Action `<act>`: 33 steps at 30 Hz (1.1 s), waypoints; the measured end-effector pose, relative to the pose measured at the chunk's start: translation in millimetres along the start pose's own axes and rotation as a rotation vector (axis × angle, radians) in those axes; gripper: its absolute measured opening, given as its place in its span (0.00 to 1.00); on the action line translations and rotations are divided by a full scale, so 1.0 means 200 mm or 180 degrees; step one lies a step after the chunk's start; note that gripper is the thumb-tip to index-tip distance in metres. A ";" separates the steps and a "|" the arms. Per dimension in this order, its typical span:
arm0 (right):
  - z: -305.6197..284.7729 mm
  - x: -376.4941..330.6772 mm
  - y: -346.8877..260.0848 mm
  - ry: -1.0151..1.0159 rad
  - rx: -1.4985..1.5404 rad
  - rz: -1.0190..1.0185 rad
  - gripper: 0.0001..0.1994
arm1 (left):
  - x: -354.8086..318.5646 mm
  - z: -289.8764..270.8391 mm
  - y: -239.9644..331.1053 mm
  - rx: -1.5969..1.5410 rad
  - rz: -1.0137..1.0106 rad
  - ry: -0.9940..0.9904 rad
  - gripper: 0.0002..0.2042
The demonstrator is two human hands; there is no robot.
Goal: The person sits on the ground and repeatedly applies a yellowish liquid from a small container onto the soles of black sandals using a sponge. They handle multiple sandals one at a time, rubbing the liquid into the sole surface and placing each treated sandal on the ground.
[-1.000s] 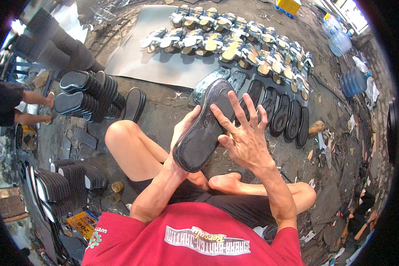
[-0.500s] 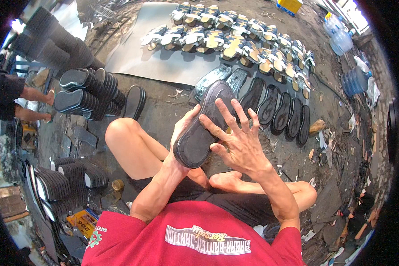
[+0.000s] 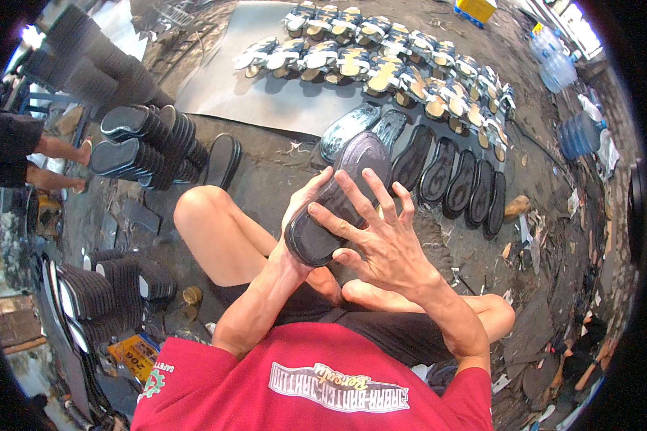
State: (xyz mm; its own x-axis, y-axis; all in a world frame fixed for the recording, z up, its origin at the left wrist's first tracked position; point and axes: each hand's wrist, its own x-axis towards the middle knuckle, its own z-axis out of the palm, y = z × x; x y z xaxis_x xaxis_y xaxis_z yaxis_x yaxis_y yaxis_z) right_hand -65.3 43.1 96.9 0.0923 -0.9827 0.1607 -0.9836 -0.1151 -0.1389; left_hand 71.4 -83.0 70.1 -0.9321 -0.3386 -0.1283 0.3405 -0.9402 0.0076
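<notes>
A dark shoe sole [image 3: 315,235] is held up over my lap, slanting from lower left to upper right, and its far end looks paler and shiny. My left hand [image 3: 303,200] grips it from the left edge and from beneath, the thumb along the side. Spread over the sole's face, my right hand [image 3: 388,241] has its fingers apart, one fingertip at or near the surface. Beyond it a row of black soles [image 3: 438,169] lies on the ground, with two wet-looking, whitish-streaked soles [image 3: 350,129] at the row's left end.
Rows of strapped sandal uppers [image 3: 352,63] stand on and beside a grey sheet [image 3: 266,100]. Stacked soles [image 3: 147,144] rise at the left, more [image 3: 115,287] at lower left. Clear plastic jugs [image 3: 556,68] stand at far right. Another person's legs [image 3: 57,161] show at the left.
My right hand has slid slightly toward the near left across the sole, its fingers still spread. My left hand keeps its hold, and the sole has shifted a little to the right.
</notes>
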 end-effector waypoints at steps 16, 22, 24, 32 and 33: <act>-0.05 0.03 -0.01 0.0017 -0.0188 -0.0441 0.31 | -0.04 -0.07 -0.05 0.0996 0.0370 0.0903 0.22; -0.04 0.03 0.04 0.0152 -0.0404 -0.0670 0.29 | -0.04 -0.06 -0.06 0.1360 0.0177 0.0627 0.26; -0.04 0.04 0.05 0.0247 -0.0487 -0.0843 0.28 | -0.07 -0.11 -0.07 0.1364 0.0217 0.0369 0.26; -0.11 0.03 0.14 0.0432 0.0734 -0.1166 0.29 | 0.05 -0.28 0.03 0.0938 -0.0421 -0.0084 0.17; -0.08 0.03 0.14 0.0457 0.0697 -0.1061 0.34 | 0.04 -0.25 0.02 0.1671 -0.0038 -0.0116 0.17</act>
State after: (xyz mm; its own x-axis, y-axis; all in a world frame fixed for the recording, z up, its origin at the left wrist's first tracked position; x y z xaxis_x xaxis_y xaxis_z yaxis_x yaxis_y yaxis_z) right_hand -95.7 35.7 110.2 0.3622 -0.8579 0.3643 -0.8459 -0.4667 -0.2580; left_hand 71.7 -86.8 19.8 -0.9424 -0.3202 -0.0970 0.2311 -0.8326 0.5033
